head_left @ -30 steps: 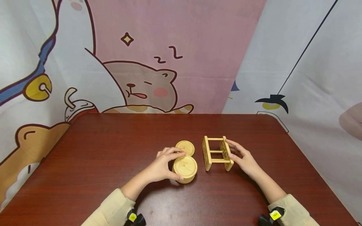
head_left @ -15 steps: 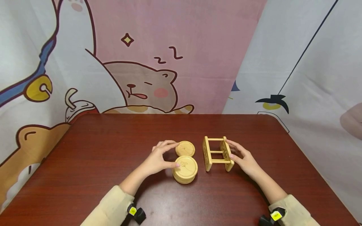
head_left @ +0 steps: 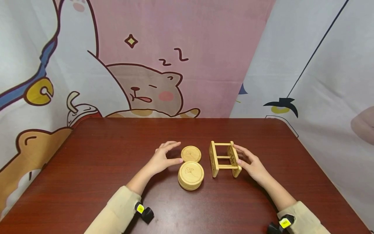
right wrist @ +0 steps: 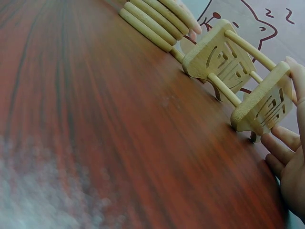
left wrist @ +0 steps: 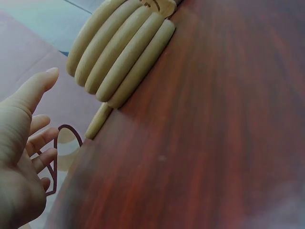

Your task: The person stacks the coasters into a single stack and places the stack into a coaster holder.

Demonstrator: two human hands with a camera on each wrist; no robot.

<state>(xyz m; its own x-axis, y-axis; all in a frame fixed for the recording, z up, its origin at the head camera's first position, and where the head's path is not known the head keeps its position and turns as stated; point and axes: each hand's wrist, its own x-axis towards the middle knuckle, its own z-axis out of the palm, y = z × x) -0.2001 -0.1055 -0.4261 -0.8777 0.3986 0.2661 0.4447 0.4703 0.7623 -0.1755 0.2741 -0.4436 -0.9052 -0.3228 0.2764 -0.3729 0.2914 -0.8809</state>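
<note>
In the head view a stack of round wooden coasters, each top carved with a leaf, stands mid-table. Just behind it a single coaster lies flat on the table. My left hand is left of the single coaster, thumb and fingers spread, gripping nothing; its thumb tip is close to that coaster's edge. The left wrist view shows several layers in the stack, apart from the hand. On the right stands a wooden coaster rack with bars between two carved sides. My right hand touches its right side with extended fingers.
Everything rests on a dark red-brown wooden table. A cloth backdrop with cartoon animals hangs behind the far edge. The rack stands a small gap to the right of the coasters.
My left hand has let go of the stack and drawn back to the left and away, beside the single coaster. The right hand, rack and coasters have stayed in place.
</note>
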